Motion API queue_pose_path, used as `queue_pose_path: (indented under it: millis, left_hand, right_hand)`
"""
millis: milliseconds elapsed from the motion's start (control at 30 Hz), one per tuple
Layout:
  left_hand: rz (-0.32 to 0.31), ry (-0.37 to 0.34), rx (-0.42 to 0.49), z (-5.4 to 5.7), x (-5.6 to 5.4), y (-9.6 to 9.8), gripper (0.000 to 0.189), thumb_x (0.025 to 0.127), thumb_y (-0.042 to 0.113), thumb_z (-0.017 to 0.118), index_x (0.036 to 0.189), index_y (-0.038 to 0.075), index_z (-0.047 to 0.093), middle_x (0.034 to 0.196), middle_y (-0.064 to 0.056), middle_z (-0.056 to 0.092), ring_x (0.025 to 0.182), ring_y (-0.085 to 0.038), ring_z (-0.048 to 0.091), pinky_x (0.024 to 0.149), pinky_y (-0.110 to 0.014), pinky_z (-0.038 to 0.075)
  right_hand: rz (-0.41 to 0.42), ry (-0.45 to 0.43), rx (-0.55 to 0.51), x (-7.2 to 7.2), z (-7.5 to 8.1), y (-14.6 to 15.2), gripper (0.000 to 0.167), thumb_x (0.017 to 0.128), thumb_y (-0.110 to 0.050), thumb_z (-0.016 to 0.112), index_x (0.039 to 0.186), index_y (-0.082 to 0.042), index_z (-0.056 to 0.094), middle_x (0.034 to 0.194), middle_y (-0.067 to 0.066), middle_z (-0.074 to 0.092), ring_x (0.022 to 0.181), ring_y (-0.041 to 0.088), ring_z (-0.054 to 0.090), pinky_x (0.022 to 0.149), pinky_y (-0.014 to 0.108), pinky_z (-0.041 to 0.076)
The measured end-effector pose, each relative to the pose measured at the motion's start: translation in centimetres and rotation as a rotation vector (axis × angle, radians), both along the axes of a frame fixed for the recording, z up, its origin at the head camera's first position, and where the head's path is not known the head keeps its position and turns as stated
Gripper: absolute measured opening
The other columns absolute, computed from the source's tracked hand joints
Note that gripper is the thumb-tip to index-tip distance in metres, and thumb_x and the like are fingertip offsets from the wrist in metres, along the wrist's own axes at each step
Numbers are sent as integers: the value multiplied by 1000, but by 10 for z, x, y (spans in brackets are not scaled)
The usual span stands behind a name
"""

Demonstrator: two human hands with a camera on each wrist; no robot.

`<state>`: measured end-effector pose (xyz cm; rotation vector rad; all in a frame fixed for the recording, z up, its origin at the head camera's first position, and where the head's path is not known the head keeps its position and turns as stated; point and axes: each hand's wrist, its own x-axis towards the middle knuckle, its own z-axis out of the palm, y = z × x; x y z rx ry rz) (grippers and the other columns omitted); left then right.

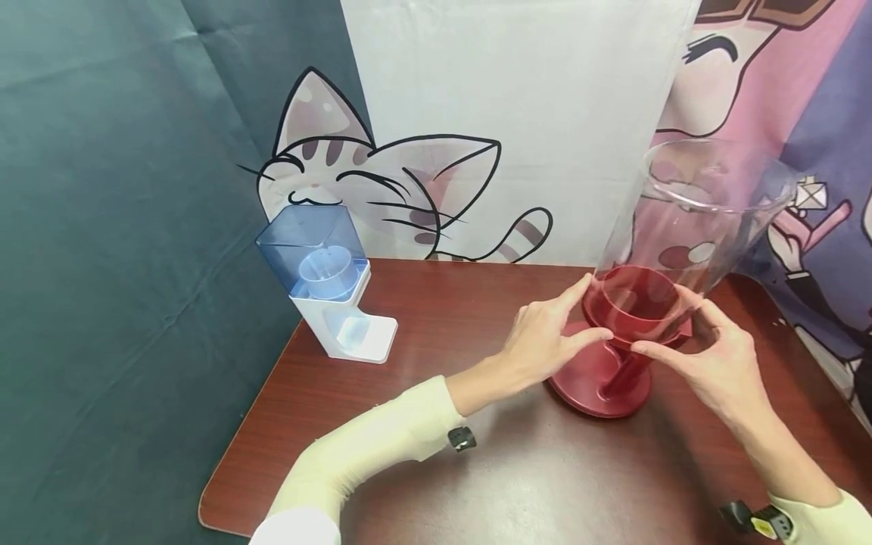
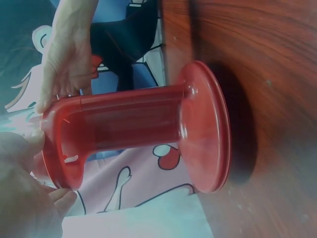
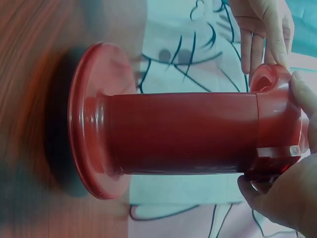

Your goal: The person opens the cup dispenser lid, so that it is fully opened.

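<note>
At the right of the table in the head view is a red stand (image 1: 602,382) with a round base, a thick column and a ring at the top. A tall clear container (image 1: 688,219), wide and open at its upper end, sits in that ring and leans to the right. The left hand (image 1: 545,333) grips the ring's left side, thumb in front and fingers behind. On the other side the right hand (image 1: 718,363) holds the ring the same way, thumbs close together. In the left wrist view the round base (image 2: 208,129) is beside the wooden tabletop, its shadow showing.
A white and blue dispenser (image 1: 327,288) with a clear blue top stands at the table's back left. Behind the brown table (image 1: 436,341) hangs a cloth (image 1: 531,91) printed with cartoon figures. A dark green cloth (image 1: 123,265) hangs at the left.
</note>
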<state>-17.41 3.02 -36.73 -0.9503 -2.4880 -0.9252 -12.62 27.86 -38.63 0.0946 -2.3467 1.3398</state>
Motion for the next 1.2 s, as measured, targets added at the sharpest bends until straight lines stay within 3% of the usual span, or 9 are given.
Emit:
queue_pose_path:
  millis: [133, 400, 700, 933, 1200]
  left_hand:
    - [4, 1, 26, -4, 5, -17, 79, 93, 44, 83, 158, 11, 51, 141, -3, 69, 75, -11, 61, 83, -25, 55]
    - [16, 35, 37, -10, 15, -50, 81, 92, 43, 85, 158, 11, 51, 143, -1, 68, 92, -9, 67, 86, -25, 56]
    - [11, 30, 78, -14, 24, -78, 84, 87, 38, 89, 157, 10, 52, 142, -2, 69, 117, -16, 71, 97, -32, 58]
    - [27, 80, 92, -18, 29, -95, 84, 83, 35, 93, 154, 9, 57, 136, -3, 72, 108, -14, 72, 89, -31, 60]
    - [37, 111, 106, -19, 35, -113, 85, 79, 33, 95, 152, 8, 59, 134, -5, 73, 112, -19, 73, 89, -34, 61]
  right_hand:
    - [32, -2, 35, 0, 0, -13, 92, 69, -5, 101, 151, -15, 61, 116, -27, 65, 98, -7, 61, 78, 5, 46]
    - [128, -31, 55, 4, 0, -38, 89, 72, -11, 101, 151, -21, 61, 115, -21, 68, 83, 2, 64, 66, 12, 52]
    - [219, -68, 21, 5, 1, -59, 86, 72, -15, 101, 149, -25, 63, 126, 8, 73, 99, 1, 68, 79, 12, 55]
    - [274, -46, 10, 7, -2, -72, 86, 71, -14, 101, 149, -21, 63, 121, 7, 75, 98, 4, 68, 85, 11, 54]
    - [361, -37, -46, 6, -6, -85, 85, 73, -12, 100, 149, -17, 62, 130, 7, 74, 114, 9, 71, 94, 14, 53]
